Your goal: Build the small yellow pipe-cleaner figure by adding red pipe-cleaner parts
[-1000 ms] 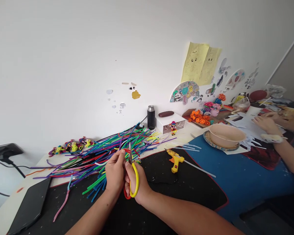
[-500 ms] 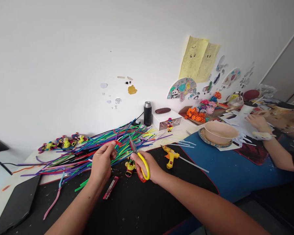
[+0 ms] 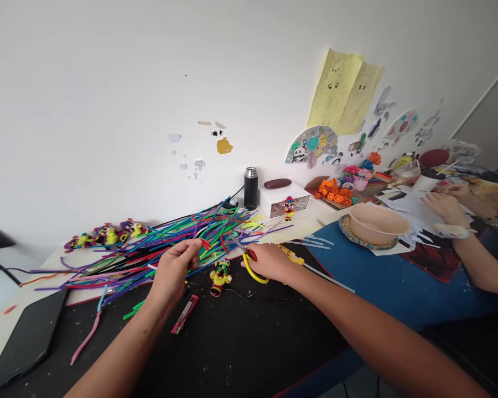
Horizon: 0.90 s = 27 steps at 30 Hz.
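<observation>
A short bent red pipe cleaner (image 3: 206,244) is pinched between the thumb and fingers of my left hand (image 3: 175,268), over the edge of the pipe cleaner pile. My right hand (image 3: 268,262) grips yellow-and-red scissors (image 3: 255,272), their blades pointing up and left toward the red piece. Another thin red bit (image 3: 223,243) shows by the blade tips; whether it touches them I cannot tell. Below, between my hands, a small yellow-and-green figurine (image 3: 219,279) lies on the black mat (image 3: 232,354). Partly behind my right hand is a yellow glue gun (image 3: 289,254).
Many coloured pipe cleaners (image 3: 128,260) cover the table's back left, beside several figurines (image 3: 108,235). A black bottle (image 3: 250,190), white box (image 3: 282,200) and pink bowl (image 3: 377,225) stand farther back. A slim red case (image 3: 185,314) lies in front. Another person's hands (image 3: 444,207) are at right.
My right hand and the scissors have moved right and slightly up, away from the figurine, now partly covering the glue gun. My left hand still pinches the red pipe cleaner.
</observation>
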Tool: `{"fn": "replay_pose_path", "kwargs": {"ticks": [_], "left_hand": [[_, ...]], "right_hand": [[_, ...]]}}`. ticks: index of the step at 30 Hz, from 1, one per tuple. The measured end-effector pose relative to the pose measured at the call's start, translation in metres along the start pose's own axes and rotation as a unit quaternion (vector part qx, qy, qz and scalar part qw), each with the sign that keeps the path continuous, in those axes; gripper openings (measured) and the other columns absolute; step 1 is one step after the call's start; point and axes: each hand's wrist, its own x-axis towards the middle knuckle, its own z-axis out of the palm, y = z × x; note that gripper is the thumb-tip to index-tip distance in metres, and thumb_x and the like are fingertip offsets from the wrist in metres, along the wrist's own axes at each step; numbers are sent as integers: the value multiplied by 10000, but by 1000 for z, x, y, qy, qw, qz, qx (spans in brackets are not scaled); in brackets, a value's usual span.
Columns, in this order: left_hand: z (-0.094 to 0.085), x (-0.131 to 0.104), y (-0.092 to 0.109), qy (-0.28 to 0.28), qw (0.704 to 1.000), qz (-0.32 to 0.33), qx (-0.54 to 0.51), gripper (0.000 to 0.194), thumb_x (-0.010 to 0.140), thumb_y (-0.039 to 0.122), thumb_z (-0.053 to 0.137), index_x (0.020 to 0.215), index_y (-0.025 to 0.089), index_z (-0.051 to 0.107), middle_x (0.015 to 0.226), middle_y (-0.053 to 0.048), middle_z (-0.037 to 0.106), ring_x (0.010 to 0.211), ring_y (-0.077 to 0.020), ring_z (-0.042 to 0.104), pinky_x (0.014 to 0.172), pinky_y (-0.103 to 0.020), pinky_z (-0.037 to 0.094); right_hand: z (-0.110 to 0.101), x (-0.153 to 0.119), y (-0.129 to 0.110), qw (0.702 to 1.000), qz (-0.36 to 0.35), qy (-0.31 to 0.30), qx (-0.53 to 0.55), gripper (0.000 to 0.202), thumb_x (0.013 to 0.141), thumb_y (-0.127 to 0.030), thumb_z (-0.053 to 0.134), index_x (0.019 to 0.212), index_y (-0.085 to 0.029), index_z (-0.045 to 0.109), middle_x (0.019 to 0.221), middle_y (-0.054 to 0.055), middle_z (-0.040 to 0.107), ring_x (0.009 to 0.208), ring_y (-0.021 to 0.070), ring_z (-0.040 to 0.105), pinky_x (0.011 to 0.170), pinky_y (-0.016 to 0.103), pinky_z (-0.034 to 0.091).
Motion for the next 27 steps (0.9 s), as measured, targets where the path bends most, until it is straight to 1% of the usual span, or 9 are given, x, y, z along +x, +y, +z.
{"fn": "replay_pose_path", "kwargs": {"ticks": [4,7,9,11,13,15,17,19,27], "left_hand": [[3,-3,6,-3,999,0,34,293,784,478,791,754,192,732,543,48,484,543,-126,396,565,-265,346],[6,-4,11,-4,999,5,54,317,763,502,791,739,192,725,544,52,464,539,-125,377,562,-269,334],[7,-5,11,-11,998,7,69,343,757,523,791,723,191,717,546,53,456,539,-123,367,563,-270,325],[8,-6,11,-18,996,11,87,368,756,546,791,720,188,715,560,49,464,547,-123,375,563,-269,317],[8,-7,10,-26,994,14,107,387,762,566,786,732,185,723,575,43,485,554,-125,393,564,-268,315],[9,-8,9,-33,991,15,129,401,772,582,776,755,183,738,579,38,504,556,-128,406,563,-269,314],[9,-9,8,-39,988,15,151,413,780,593,767,784,180,755,585,32,523,558,-132,417,564,-272,316],[9,-9,7,-36,985,17,167,419,790,596,761,806,177,762,594,28,531,566,-135,422,566,-274,319],[2,-2,-2,-16,982,14,190,408,847,588,742,818,181,743,601,36,499,569,-131,383,554,-277,296]], "right_hand": [[-4,-4,-4,997,-50,-31,-49,243,894,-320,707,1098,-203,768,1036,145,797,964,338,737,749,339,444],[-11,-11,-7,995,-74,-35,-58,195,921,-367,704,1005,-210,785,974,124,794,932,313,731,730,323,429],[-12,-13,-10,996,-84,-5,-6,198,971,-387,659,1018,-241,785,923,79,788,878,267,728,703,303,421],[-8,-12,-14,989,-78,12,128,222,998,-422,634,1072,-262,769,844,30,769,728,203,711,650,279,426],[2,-8,-19,955,-57,-20,291,279,1009,-475,614,1103,-243,738,774,3,740,540,147,654,570,261,441],[14,0,-26,910,-62,-29,409,295,1002,-488,620,1087,-222,713,746,-7,705,490,121,616,511,240,441],[24,8,-33,866,-66,-39,495,338,975,-525,648,1081,-207,690,704,-22,664,456,109,582,449,221,422],[32,14,-40,837,-65,-40,542,371,951,-549,666,1054,-193,674,679,-30,639,431,100,559,399,204,388],[43,31,-58,809,-67,-47,582,324,922,-508,678,905,-186,643,614,-48,619,393,82,527,360,187,368]]}}
